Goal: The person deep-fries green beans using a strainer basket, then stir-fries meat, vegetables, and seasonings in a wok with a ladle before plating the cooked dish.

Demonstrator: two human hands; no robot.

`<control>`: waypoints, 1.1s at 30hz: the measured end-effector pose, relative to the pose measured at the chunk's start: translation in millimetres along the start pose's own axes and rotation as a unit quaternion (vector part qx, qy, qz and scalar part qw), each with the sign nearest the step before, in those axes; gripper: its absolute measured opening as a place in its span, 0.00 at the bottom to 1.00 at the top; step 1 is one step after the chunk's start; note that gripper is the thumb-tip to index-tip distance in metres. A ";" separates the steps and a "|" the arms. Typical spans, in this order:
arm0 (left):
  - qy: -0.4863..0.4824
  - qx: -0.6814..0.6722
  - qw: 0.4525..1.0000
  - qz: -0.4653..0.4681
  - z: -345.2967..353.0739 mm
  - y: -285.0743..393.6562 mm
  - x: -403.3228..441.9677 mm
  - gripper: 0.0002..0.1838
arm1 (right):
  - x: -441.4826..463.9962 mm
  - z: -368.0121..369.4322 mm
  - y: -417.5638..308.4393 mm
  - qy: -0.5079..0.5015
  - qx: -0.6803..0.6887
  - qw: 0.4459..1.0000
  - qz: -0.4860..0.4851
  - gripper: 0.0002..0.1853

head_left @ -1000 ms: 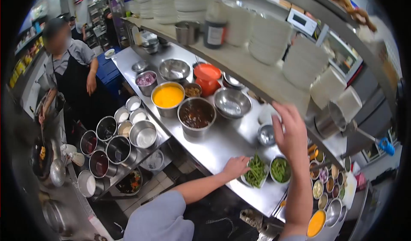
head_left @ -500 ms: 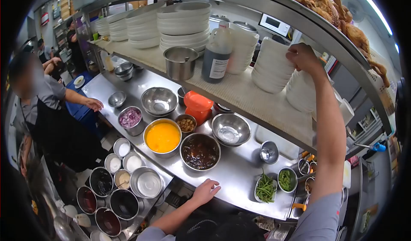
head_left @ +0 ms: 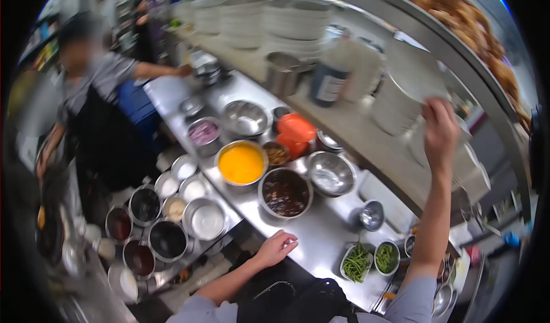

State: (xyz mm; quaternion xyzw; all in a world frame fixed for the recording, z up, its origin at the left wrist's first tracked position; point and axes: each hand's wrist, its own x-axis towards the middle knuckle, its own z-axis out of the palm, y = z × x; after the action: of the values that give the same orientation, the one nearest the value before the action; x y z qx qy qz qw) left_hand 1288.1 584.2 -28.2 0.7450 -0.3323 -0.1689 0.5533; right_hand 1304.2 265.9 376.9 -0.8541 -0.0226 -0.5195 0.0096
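Observation:
My right hand (head_left: 441,129) is raised at the shelf, fingers pinching the edge of a white dish (head_left: 413,65). The dish is tilted up above a stack of white dishes (head_left: 395,108); motion blurs both. My left hand (head_left: 277,248) hovers at the counter's near edge with loosely bent fingers and nothing in it. Closest to it stands a steel bowl of dark brown sauce (head_left: 285,192). Beside that bowl are a pot of yellow liquid (head_left: 241,162) and a steel mixing bowl (head_left: 330,174).
A bottle of dark liquid (head_left: 329,82) and a steel pot (head_left: 282,73) stand on the shelf (head_left: 344,119). Green beans (head_left: 356,262) and chopped greens (head_left: 387,257) sit at right. Seasoning pots, including one of black liquid (head_left: 168,239), crowd the left. A co-worker (head_left: 100,111) reaches over the counter's far end.
My right hand has brought a white dish up from the stack into a tilt. The view has swung, shifting the counter rightward. The co-worker's arm now reaches further across the counter.

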 end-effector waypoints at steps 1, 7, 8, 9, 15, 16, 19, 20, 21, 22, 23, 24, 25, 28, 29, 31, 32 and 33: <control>0.003 -0.016 1.000 -0.006 -5.2 2.1 -5.2 0.14 | -19.3 0.4 -18.7 0.021 0.033 0.999 -0.038 0.07; 0.108 -0.075 0.991 -0.012 -48.5 -17.7 -38.1 0.12 | -84.2 82.0 -162.5 -0.121 0.275 0.952 -0.056 0.13; 0.115 -0.079 0.990 -0.016 -62.1 -17.9 -40.3 0.12 | -82.9 118.1 -186.1 -0.140 0.294 0.943 -0.069 0.13; 0.126 -0.076 0.989 -0.020 -80.5 -16.2 -43.7 0.12 | -82.0 160.2 -210.4 -0.161 0.334 0.927 -0.054 0.12; 0.240 -0.137 0.958 -0.074 -186.2 -33.7 -88.1 0.11 | -98.2 459.4 -352.2 -0.239 0.459 0.856 -0.013 0.07; 0.244 -0.137 0.957 -0.080 -203.2 -32.2 -96.4 0.11 | -104.1 498.0 -381.5 -0.251 0.460 0.852 -0.002 0.08; 0.281 -0.117 0.947 -0.099 -244.1 -42.1 -119.6 0.10 | -132.1 603.2 -456.6 -0.263 0.444 0.856 0.025 0.08; 0.282 -0.116 0.946 -0.110 -251.5 -50.2 -125.2 0.10 | -134.5 623.6 -471.7 -0.269 0.449 0.852 0.029 0.08; 0.314 -0.137 0.933 -0.109 -257.5 -57.9 -130.7 0.10 | -138.7 642.3 -486.5 -0.286 0.406 0.867 0.030 0.08; 0.346 -0.157 0.919 -0.108 -263.5 -63.8 -136.2 0.11 | -143.9 659.5 -500.8 -0.302 0.363 0.881 0.029 0.08; 0.347 -0.158 0.917 -0.118 -269.6 -67.5 -140.0 0.11 | -142.8 669.1 -510.6 -0.320 0.317 0.892 0.031 0.06; 0.366 -0.178 0.905 -0.123 -274.4 -69.9 -141.9 0.11 | -144.3 684.2 -514.2 -0.350 0.276 0.895 0.028 0.06; 0.385 -0.198 0.893 -0.125 -279.1 -72.5 -143.5 0.12 | -147.0 696.9 -516.1 -0.366 0.254 0.895 0.036 0.06; 0.385 -0.238 0.883 -0.125 -289.0 -82.5 -145.4 0.12 | -143.5 716.6 -513.4 -0.398 0.211 0.892 0.044 0.07; 0.380 -0.243 0.883 -0.127 -292.4 -85.9 -143.6 0.12 | -144.2 723.8 -510.2 -0.396 0.191 0.897 0.038 0.07; 0.385 -0.224 0.890 -0.102 -300.0 -92.1 -137.0 0.12 | -142.8 739.1 -502.0 -0.406 0.161 0.899 0.029 0.09; 0.376 -0.229 0.892 -0.104 -303.7 -93.1 -133.6 0.12 | -140.9 745.3 -499.4 -0.409 0.153 0.899 0.035 0.09; 0.381 -0.236 0.889 -0.096 -307.3 -93.2 -130.1 0.12 | -137.6 749.6 -498.3 -0.430 0.132 0.892 0.051 0.10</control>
State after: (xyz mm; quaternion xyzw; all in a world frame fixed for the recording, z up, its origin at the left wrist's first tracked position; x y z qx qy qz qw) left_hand 1413.2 907.3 -29.0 0.6277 0.0265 0.0021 0.7780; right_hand 1881.6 789.6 -93.8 -0.9849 -0.0488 -0.0929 0.1379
